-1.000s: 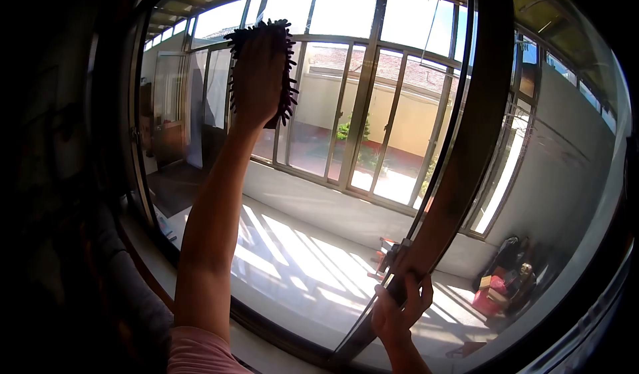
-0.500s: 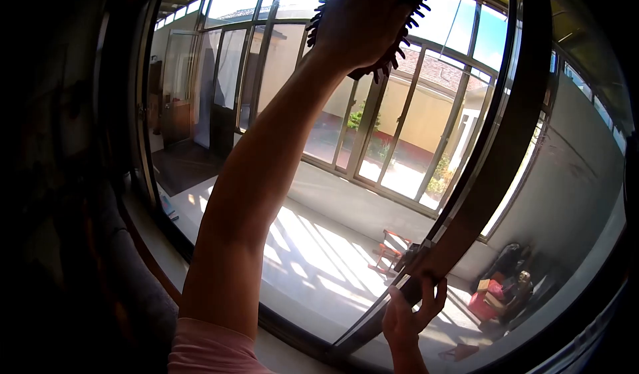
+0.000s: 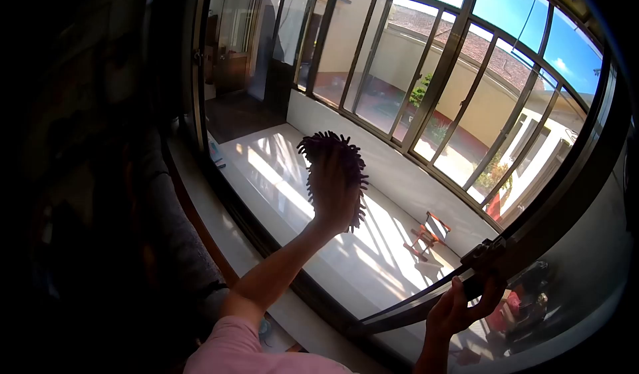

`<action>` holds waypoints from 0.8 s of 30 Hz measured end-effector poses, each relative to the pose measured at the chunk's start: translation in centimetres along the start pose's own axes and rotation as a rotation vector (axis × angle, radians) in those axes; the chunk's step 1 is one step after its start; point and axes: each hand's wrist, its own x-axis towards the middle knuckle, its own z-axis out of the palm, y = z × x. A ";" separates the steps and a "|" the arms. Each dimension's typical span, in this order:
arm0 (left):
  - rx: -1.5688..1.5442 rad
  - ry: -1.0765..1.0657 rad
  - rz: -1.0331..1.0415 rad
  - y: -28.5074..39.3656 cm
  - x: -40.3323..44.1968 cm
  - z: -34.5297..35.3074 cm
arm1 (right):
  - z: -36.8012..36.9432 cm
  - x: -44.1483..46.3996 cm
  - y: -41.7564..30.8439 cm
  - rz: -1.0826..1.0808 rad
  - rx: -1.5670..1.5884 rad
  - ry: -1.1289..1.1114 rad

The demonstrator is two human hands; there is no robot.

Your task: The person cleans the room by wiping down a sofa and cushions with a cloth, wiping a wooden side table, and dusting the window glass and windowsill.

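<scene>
My left hand [image 3: 331, 191] lies over a dark chenille cleaning mitt [image 3: 359, 164] with stubby, finger-like tufts and holds it flat against the window pane [image 3: 266, 168], left of its middle. The mitt's far side is hidden. Down at the right, my right hand [image 3: 459, 307] grips the dark window frame [image 3: 413, 307], thumb on the near side and fingers bent around the edge. Just above those fingers, a dark latch-like piece [image 3: 484, 253] sits on the frame.
Beyond the glass lies a sunlit floor with a small red folding stool [image 3: 429, 235]. Farther out stands a row of framed windows [image 3: 459, 101]. A grey padded roll-like thing [image 3: 173, 207] runs along the sill at left. Red items [image 3: 509, 307] show through the right pane.
My left hand has brought the mitt down from the top of the pane to its middle height. My right hand stays on the frame. The view has shifted.
</scene>
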 end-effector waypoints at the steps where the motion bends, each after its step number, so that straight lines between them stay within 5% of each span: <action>1: 0.059 0.068 0.212 2.3 -1.2 0.0 | 0.0 0.2 -0.1 -0.014 -0.027 -0.002; 2: 0.127 -0.054 0.440 4.9 -0.5 -2.5 | 0.0 0.2 -0.2 -0.022 -0.025 -0.007; 8: -0.059 0.156 0.599 6.5 11.9 -1.9 | -0.3 0.2 0.5 -0.020 -0.022 -0.041; 10: 0.100 0.357 0.707 1.9 17.2 -1.4 | -0.3 0.5 0.6 -0.065 -0.068 -0.005; 12: -0.116 0.242 0.364 -1.2 18.8 -3.2 | -0.2 0.5 0.5 -0.060 -0.059 -0.011; 13: -0.046 0.352 0.375 -4.8 18.3 -1.8 | -0.2 0.4 0.5 -0.054 -0.054 -0.006; 16: 0.164 0.233 0.227 -11.8 11.7 -0.3 | -0.1 0.6 0.6 -0.062 -0.079 -0.004; 18: -0.065 0.199 -0.068 -9.7 4.9 0.0 | 0.1 0.7 0.8 -0.058 -0.072 0.009; 21: 0.002 -0.026 -0.268 -4.4 -1.1 0.3 | 0.0 0.8 1.0 -0.072 -0.072 0.023; 22: -0.049 -0.107 -0.083 -2.2 -1.5 -1.1 | -0.1 1.0 1.1 -0.082 -0.085 0.018; 23: 0.116 0.060 0.223 -0.8 -1.9 -1.1 | -0.2 1.2 1.1 -0.094 -0.099 0.012; 24: 0.077 0.031 0.249 -0.6 -1.0 -1.1 | 0.1 1.1 0.9 -0.071 -0.057 0.027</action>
